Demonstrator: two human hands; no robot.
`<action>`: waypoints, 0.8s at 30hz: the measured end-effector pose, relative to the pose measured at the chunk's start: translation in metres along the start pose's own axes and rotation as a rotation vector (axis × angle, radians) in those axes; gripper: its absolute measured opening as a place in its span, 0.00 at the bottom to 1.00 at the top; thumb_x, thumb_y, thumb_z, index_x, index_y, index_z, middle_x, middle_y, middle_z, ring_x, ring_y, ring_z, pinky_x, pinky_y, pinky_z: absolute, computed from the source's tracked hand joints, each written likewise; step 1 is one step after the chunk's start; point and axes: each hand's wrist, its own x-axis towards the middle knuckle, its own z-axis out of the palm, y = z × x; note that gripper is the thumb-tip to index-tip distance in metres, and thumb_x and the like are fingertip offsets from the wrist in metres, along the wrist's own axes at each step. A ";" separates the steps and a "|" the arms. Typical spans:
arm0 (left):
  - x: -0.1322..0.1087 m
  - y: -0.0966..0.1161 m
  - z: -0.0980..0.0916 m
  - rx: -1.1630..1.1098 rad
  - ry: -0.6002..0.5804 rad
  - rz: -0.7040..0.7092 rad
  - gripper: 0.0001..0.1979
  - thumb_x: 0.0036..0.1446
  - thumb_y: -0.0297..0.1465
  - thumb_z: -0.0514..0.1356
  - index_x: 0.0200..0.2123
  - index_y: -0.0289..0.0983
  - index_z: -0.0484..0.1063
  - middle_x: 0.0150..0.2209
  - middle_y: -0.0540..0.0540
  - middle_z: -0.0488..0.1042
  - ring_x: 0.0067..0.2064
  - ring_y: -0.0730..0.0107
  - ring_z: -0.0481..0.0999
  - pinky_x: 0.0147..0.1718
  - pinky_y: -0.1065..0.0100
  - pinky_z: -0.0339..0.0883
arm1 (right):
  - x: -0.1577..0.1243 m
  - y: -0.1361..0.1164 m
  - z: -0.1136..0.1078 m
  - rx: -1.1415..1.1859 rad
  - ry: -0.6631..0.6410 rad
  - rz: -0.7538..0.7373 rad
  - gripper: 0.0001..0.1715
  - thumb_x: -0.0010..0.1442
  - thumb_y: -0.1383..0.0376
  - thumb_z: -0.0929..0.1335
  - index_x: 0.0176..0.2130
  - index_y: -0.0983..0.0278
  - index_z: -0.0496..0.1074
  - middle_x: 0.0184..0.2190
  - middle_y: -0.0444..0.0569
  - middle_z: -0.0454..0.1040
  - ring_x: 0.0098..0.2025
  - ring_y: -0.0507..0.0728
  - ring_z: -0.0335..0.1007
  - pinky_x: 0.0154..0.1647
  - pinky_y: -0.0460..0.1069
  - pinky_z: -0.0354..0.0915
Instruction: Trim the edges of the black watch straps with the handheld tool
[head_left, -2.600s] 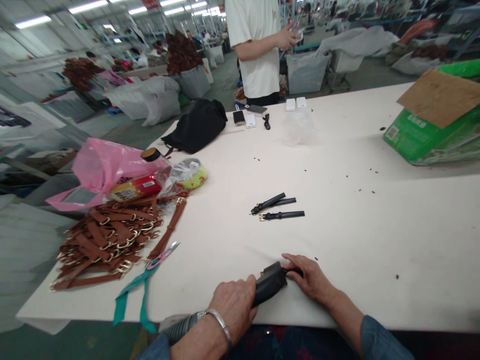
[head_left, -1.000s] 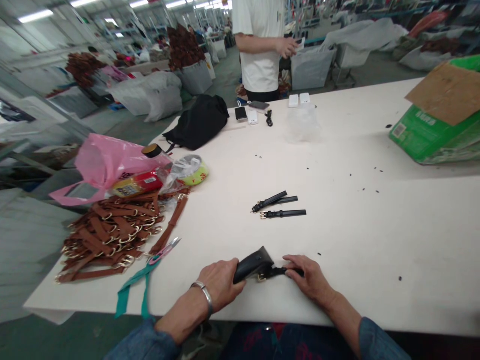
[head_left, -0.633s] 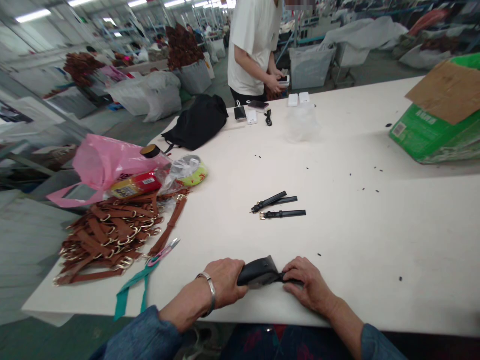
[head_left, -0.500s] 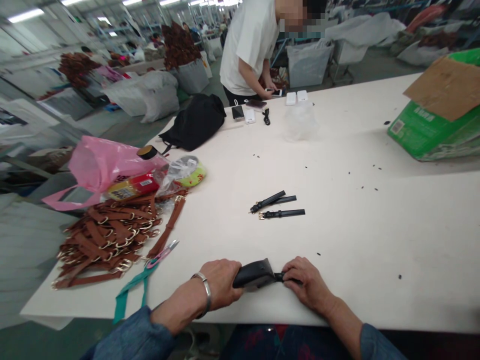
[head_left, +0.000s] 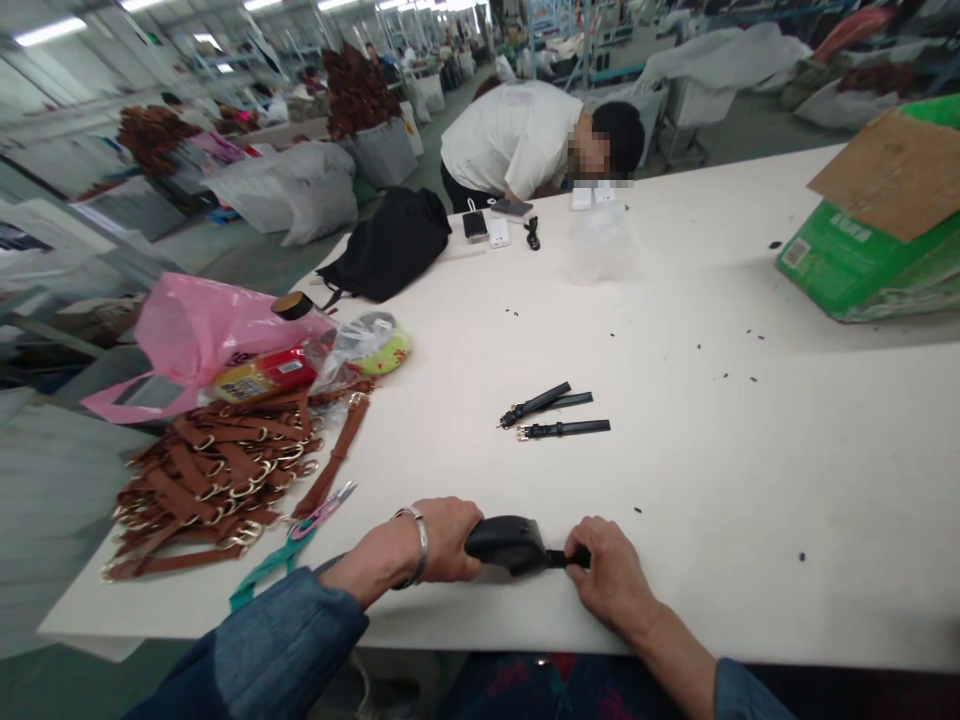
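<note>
My left hand point(head_left: 444, 540) is closed around one end of a rounded black leather-looking piece point(head_left: 504, 542) near the table's front edge. From the piece's right end a narrow black strap point(head_left: 555, 559) runs to my right hand point(head_left: 606, 570), whose fingers pinch it. The inner fingers of both hands are partly hidden. Just beyond them, several short black buckle straps point(head_left: 566, 429) lie on the white table point(head_left: 697, 450). Scissors point(head_left: 330, 508) with pink handles and a teal ribbon point(head_left: 264, 578) lie left of my left hand.
Brown buckled straps point(head_left: 217, 470) form a heap at the left, below a pink plastic bag point(head_left: 202, 335). A black bag point(head_left: 394, 245), phones point(head_left: 499, 232) and a cable point(head_left: 532, 234) lie at the far side, where a person point(head_left: 517, 140) leans over. A green box point(head_left: 862, 255) stands right.
The black piece has turned slightly in my hands, and both hands have shifted a little. Across the table, the person has bent down from standing.
</note>
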 end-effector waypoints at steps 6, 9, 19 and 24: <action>0.003 0.008 0.011 -0.056 0.041 0.051 0.13 0.40 0.40 0.54 0.30 0.43 0.69 0.28 0.48 0.73 0.31 0.61 0.73 0.28 0.65 0.65 | 0.002 -0.011 -0.003 -0.160 -0.041 0.061 0.13 0.40 0.72 0.67 0.29 0.59 0.66 0.28 0.47 0.69 0.33 0.58 0.61 0.35 0.53 0.53; 0.001 -0.001 0.010 -0.077 0.029 0.047 0.12 0.41 0.39 0.54 0.29 0.41 0.69 0.25 0.49 0.72 0.28 0.65 0.73 0.25 0.68 0.64 | 0.001 -0.014 -0.006 -0.151 -0.042 0.040 0.10 0.42 0.72 0.66 0.28 0.59 0.67 0.28 0.46 0.69 0.33 0.58 0.62 0.36 0.53 0.53; -0.012 -0.012 0.011 -0.034 0.029 0.069 0.12 0.40 0.40 0.55 0.29 0.42 0.70 0.26 0.48 0.73 0.29 0.63 0.73 0.27 0.66 0.65 | -0.008 -0.001 0.004 -0.031 -0.041 -0.055 0.07 0.47 0.73 0.64 0.27 0.61 0.67 0.27 0.44 0.68 0.34 0.54 0.62 0.36 0.49 0.57; -0.014 0.014 0.011 -0.029 0.030 0.100 0.13 0.41 0.40 0.54 0.30 0.41 0.71 0.29 0.45 0.74 0.32 0.59 0.73 0.29 0.64 0.65 | -0.010 0.004 0.004 -0.039 -0.047 -0.081 0.09 0.45 0.74 0.64 0.27 0.61 0.68 0.26 0.44 0.69 0.33 0.54 0.62 0.36 0.49 0.57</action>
